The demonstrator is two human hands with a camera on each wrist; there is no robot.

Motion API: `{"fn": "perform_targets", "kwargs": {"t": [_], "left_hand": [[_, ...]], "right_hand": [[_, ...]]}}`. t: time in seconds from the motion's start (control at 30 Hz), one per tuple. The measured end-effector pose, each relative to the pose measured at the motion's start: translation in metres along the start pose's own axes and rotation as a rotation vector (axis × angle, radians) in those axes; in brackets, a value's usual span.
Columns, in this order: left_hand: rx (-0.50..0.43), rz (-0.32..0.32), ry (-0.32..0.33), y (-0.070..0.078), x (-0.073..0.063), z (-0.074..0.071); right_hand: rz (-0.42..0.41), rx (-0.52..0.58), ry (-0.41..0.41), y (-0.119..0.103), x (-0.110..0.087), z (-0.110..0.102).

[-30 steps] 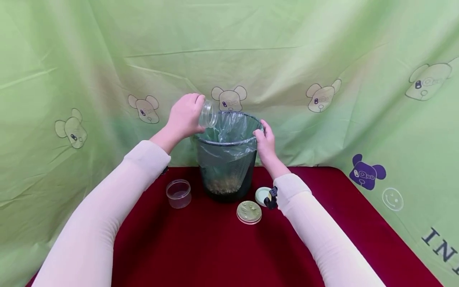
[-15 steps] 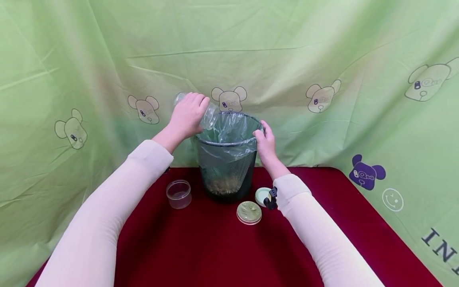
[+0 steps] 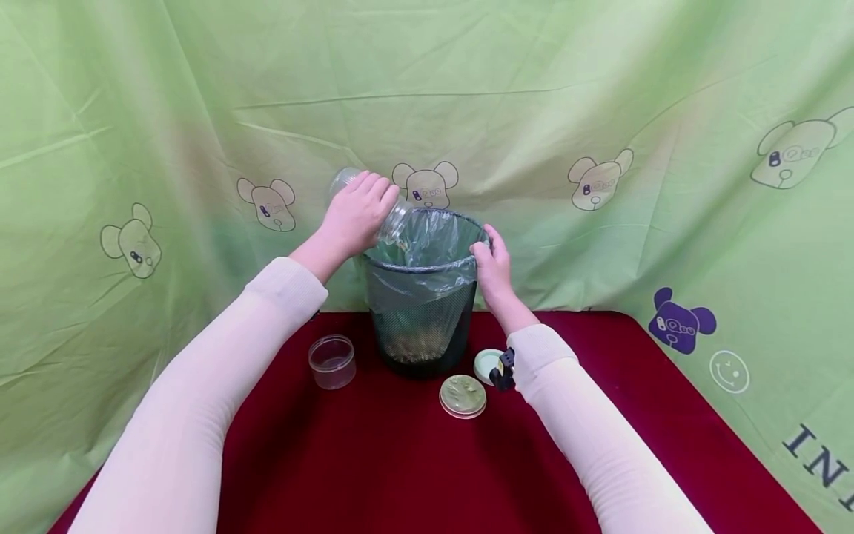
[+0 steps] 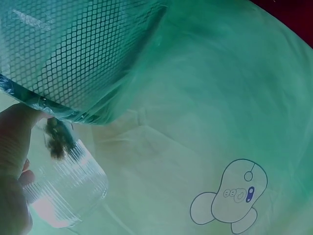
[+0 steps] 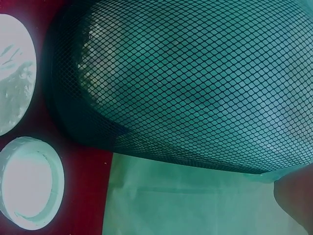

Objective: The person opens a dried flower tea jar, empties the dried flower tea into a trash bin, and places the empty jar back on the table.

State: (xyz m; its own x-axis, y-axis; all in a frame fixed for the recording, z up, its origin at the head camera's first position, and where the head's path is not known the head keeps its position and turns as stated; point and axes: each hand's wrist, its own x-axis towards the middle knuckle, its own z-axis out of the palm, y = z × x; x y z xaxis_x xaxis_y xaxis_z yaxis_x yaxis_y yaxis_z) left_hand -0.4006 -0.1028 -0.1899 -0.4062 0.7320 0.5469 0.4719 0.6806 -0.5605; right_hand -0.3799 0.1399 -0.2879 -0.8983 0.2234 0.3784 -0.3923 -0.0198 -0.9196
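Observation:
My left hand (image 3: 356, 215) grips a clear ribbed jar (image 4: 73, 181), tilted so its mouth points down over the left rim of a black mesh waste bin (image 3: 460, 319). A dark brownish clump (image 4: 58, 142) lies inside the jar near its mouth in the left wrist view. My right hand (image 3: 495, 273) holds the bin's right rim, thumb inside and fingers outside. A thin translucent green bag (image 3: 434, 233) lines the bin and folds over its rim. Through the mesh, pale brown bits (image 5: 100, 63) show at the bottom.
On the red-covered table (image 3: 400, 467), a round clear tub (image 3: 332, 374) stands left of the bin. Right of its base lie a round lid with a crinkled surface (image 3: 462, 395) and a pale green lid (image 3: 489, 363). A green printed curtain (image 3: 507, 119) hangs behind.
My left hand has shifted a little to the right with the jar. The jar's base now shows behind the fingers, and its mouth points further down. The right hand keeps its place on the rim.

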Motion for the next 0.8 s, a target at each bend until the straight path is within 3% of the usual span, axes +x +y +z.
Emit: {"fn": "perform_targets", "kwargs": {"t": [0.6,0.8], "left_hand": [[0.097,0.087,-0.007,-0.0021,0.0007,0.0021],[0.13,0.13,0.052,-0.002,0.001,0.0039]], "right_hand": [[0.005,0.014,0.001,0.0003,0.0007,0.0014],[0.003,0.011,-0.002,0.0005,0.0005,0.0008]]}}
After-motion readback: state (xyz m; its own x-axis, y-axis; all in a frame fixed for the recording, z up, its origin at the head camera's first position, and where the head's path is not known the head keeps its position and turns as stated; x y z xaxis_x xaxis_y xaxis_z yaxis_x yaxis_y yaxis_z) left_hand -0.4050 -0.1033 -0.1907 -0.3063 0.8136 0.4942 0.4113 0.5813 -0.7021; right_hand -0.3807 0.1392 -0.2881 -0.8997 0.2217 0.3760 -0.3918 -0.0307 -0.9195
